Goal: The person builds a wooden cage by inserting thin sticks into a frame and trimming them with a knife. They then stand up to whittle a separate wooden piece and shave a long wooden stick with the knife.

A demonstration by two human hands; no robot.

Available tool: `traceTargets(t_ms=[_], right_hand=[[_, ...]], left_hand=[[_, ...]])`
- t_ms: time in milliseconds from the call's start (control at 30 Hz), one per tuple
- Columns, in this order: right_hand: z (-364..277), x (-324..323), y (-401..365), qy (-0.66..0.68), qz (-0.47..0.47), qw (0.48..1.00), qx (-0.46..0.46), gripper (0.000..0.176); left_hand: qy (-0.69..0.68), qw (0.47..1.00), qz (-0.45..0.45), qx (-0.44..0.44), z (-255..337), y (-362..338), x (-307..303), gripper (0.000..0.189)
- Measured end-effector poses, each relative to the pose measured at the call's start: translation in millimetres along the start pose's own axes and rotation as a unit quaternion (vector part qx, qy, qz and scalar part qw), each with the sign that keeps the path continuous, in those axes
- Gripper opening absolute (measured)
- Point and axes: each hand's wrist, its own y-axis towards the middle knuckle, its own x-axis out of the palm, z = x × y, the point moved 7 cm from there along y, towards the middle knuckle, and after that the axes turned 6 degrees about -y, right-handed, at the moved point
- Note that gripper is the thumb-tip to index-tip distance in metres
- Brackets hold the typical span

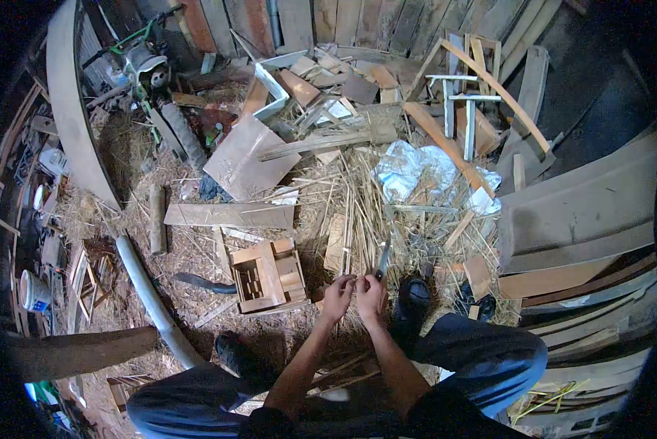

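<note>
My left hand and my right hand are close together in front of me, fingertips nearly meeting. From the right hand a knife points away from me, its blade shiny and its handle dark. The left hand's fingers are closed around what looks like a thin wooden strip, though its lower end is hidden. Left of the hands sits a small slatted wooden box. Several loose thin strips lie on the ground beyond the fingers.
Straw and wood scraps cover the ground. A pale pipe and a curved dark object lie to the left. Flat boards, a crumpled white sheet and a scrap pile are ahead. Large panels stand at the right.
</note>
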Motion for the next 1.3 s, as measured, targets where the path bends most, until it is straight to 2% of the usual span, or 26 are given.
traceTargets(t_ms=[67,133,167,233,367,533,633,667,700,733,767,800,833,1000,1067,1167,1200,1233,1267,1300], right_hand=[[-9.0,-11.6,-9.9,-0.014,0.003,1.0,0.002,0.024],[-14.8,-27.6,-14.1,-0.019,0.064,0.996,-0.056,0.02],[-16.3,-31.0,-12.5,-0.017,0.066,0.996,-0.062,0.02],[-8.0,-43.1,-14.0,-0.043,0.078,0.996,0.005,0.025],[25.2,-39.5,6.2,-0.036,0.084,0.996,-0.01,0.023],[51.0,-30.4,27.9,-0.151,0.017,0.987,0.043,0.02],[54.2,-26.8,30.0,-0.146,-0.037,0.987,0.064,0.021],[96.6,5.2,28.8,-0.12,-0.024,0.99,0.065,0.022],[95.4,0.0,27.8,-0.122,-0.026,0.99,0.073,0.022],[82.8,-7.8,26.5,-0.104,-0.04,0.99,0.091,0.022],[73.5,-10.9,24.2,-0.086,-0.055,0.989,0.107,0.023],[69.1,-13.2,21.8,-0.06,-0.015,0.995,0.073,0.024],[69.7,-10.4,21.0,-0.06,-0.017,0.995,0.076,0.024],[64.7,-6.5,19.3,0.012,0.008,0.998,0.058,0.026],[60.8,-1.6,17.9,0.048,0.023,0.998,0.045,0.026],[54.7,9.0,20.3,0.079,-0.005,0.996,0.03,0.026],[37.2,1.4,20.1,0.069,-0.017,0.997,0.015,0.026],[26.8,0.0,20.4,0.057,-0.028,0.998,-0.001,0.026],[18.1,2.5,21.7,0.086,-0.003,0.995,-0.051,0.03],[5.2,-1.2,21.7,0.088,-0.003,0.994,-0.062,0.03]], left_hand=[[0.005,1.0,0.0,0.014,9.6,-9.5,-10.0,0.029],[0.049,0.999,0.012,-0.02,-0.4,-23.2,-18.4,0.029],[0.048,0.999,0.015,-0.015,-3.0,-26.4,-23.9,0.029],[0.076,0.997,0.002,0.001,-11.1,-35.2,-31.2,0.029],[0.06,0.994,-0.022,-0.086,-12.3,-41.2,-29.1,0.031],[0.126,0.984,-0.046,-0.116,-5.1,-19.5,11.9,0.035],[0.16,0.978,-0.052,-0.126,-20.3,-2.1,40.0,0.038],[0.211,0.967,-0.044,-0.138,-24.7,5.0,46.2,0.039],[0.262,0.953,-0.035,-0.148,-31.4,10.4,50.8,0.04],[0.2,0.971,-0.029,-0.127,-47.2,19.4,56.7,0.044],[0.201,0.97,-0.034,-0.131,-47.9,23.0,61.6,0.044],[0.202,0.968,-0.022,-0.148,-50.6,26.5,64.2,0.045],[0.203,0.965,-0.01,-0.165,-52.5,28.2,64.8,0.047],[0.177,0.974,-0.009,-0.14,-63.9,30.2,57.5,0.045],[0.086,0.993,-0.008,-0.081,-64.8,23.6,48.7,0.046],[0.147,0.984,-0.04,-0.094,-49.6,9.2,25.0,0.043],[0.043,0.993,-0.056,-0.094,-68.9,3.6,21.4,0.035],[0.042,0.994,-0.048,-0.086,-39.9,0.1,9.1,0.035],[-0.006,0.991,-0.06,-0.119,-15.5,-14.2,-1.0,0.031],[-0.055,0.984,-0.072,-0.151,4.1,-23.3,-10.9,0.027]])
